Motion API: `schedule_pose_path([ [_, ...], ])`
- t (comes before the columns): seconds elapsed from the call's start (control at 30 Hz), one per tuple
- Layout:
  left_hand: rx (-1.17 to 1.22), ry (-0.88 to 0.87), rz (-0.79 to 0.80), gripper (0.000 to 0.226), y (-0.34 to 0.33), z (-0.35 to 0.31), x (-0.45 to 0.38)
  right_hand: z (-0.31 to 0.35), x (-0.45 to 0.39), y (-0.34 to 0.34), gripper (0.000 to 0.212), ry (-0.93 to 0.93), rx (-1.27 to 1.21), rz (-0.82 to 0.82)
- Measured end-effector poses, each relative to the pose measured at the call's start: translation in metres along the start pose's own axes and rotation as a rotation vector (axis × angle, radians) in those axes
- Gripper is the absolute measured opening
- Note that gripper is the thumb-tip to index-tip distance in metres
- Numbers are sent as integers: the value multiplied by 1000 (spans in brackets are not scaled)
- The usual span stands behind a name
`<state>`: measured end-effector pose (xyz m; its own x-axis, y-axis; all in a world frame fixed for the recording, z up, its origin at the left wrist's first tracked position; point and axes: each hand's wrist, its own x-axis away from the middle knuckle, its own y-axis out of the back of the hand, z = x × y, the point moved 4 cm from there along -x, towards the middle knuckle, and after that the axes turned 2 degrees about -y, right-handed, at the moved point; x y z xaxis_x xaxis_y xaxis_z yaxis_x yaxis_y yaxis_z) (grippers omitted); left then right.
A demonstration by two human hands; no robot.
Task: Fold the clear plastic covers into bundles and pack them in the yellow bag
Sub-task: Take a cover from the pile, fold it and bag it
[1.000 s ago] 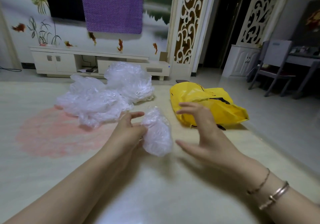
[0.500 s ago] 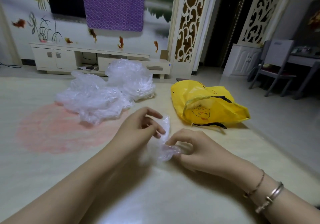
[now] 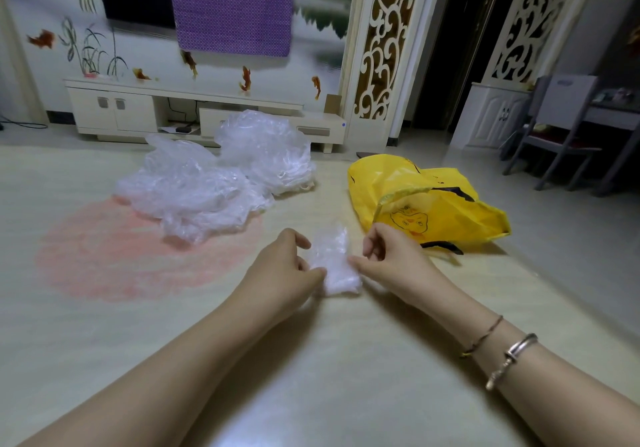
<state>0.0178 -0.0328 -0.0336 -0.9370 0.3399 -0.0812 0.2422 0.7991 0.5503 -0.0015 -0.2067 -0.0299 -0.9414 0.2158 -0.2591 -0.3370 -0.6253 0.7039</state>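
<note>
**Folding a clear cover between both hands on the cream bench**

Spreading wide under everything is a glossy cream bench (image 3: 311, 377) with a faded pink round patch (image 3: 138, 259) at nine o'clock; beyond it stand a low white TV cabinet (image 3: 138, 107), a painted wall with a purple cloth (image 3: 232, 7), carved lattice screens (image 3: 384, 38) and grey chairs (image 3: 561, 128) at two o'clock.

Both grips hold a small clear plastic bundle (image 3: 334, 263) at centre; the left hand (image 3: 280, 266) pinches its left side with curled fingers, the right hand (image 3: 391, 256) its right side, thumb against the plastic; the bundle's lower end seems to touch the bench, though I cannot tell for sure.

At eleven o'clock, well apart from the hands, lies a loose heap of clear covers (image 3: 207, 187); at one o'clock, just beyond the right hand, lies the yellow bag (image 3: 433, 204), mouth gaping toward the person.

Bare bench runs between heap and bag; the bench's right edge slants close behind the bag.
</note>
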Motion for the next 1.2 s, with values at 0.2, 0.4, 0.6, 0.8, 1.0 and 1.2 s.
schedule_pose_path([
  [0.2, -6, 4, -54, 41, -1, 2, -4, 33, 20, 15, 14, 315, -36, 67],
  [0.4, 44, 30, -58, 45, 1, 1, -4, 28, 40, 3, 32, 394, 191, 268],
  [0.6, 257, 151, 51, 40, 10, -2, 3, 28, 42, 1, 36, 439, 219, 260],
  [0.8, 151, 0, -6, 60, 25, -15, 12, 27, 34, -2, 24, 357, 88, 218],
  [1.0, 75, -122, 181, 38, 13, -16, 11, 22, 29, 6, 22, 152, -178, 248],
  [1.2, 259, 105, 176, 12, 10, -6, 9, 16, 20, 3, 20, -3, -343, 287],
])
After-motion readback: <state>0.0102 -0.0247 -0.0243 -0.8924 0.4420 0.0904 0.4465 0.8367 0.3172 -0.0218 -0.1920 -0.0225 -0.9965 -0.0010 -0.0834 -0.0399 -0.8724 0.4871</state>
